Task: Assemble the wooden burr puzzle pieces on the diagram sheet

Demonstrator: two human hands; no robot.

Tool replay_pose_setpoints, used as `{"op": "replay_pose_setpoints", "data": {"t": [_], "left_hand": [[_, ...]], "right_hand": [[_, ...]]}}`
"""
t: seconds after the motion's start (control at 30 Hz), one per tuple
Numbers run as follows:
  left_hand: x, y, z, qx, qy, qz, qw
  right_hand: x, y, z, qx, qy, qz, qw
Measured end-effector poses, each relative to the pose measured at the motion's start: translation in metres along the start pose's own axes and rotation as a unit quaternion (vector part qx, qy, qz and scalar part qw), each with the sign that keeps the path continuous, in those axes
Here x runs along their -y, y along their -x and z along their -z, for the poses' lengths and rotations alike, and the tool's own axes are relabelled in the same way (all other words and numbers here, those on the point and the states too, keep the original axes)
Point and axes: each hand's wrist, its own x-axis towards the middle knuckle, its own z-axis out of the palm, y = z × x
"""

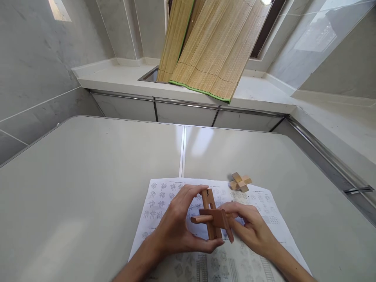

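A brown wooden interlocking puzzle (215,217) is held up between both hands, above a printed sheet. My left hand (182,224) grips the upright slotted piece, fingertips at its top end near a dark handwritten mark and thumb under its bottom end. A flat block and a rod cross this upright piece, the rod's end pointing left. My right hand (249,226) is closed at the puzzle's right side, its fingers pinching the end of a crossing piece. Part of that piece is hidden behind the fingers.
The paper sheets (155,209), printed with small diagrams, lie under the hands on the pale table (88,188). A lighter wooden cross-shaped puzzle (240,182) rests at their far right edge. Behind stand a ledge (123,78) and a bamboo mat (211,51).
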Motion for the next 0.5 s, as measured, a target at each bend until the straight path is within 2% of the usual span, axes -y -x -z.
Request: {"op": "replay_pose_setpoints", "data": {"t": [0.2,0.33,0.5], "left_hand": [[0.004,0.001,-0.002,0.010,0.054,0.081,0.995],[0.002,0.003,-0.003,0.030,0.088,0.126,0.988],[-0.004,0.000,-0.006,0.034,0.103,0.142,0.984]], "right_hand": [[-0.010,0.004,-0.005,-0.084,0.042,0.030,0.995],[-0.013,0.006,-0.007,-0.098,0.083,0.059,0.990],[-0.016,0.006,-0.008,-0.109,0.140,0.096,0.979]]}}
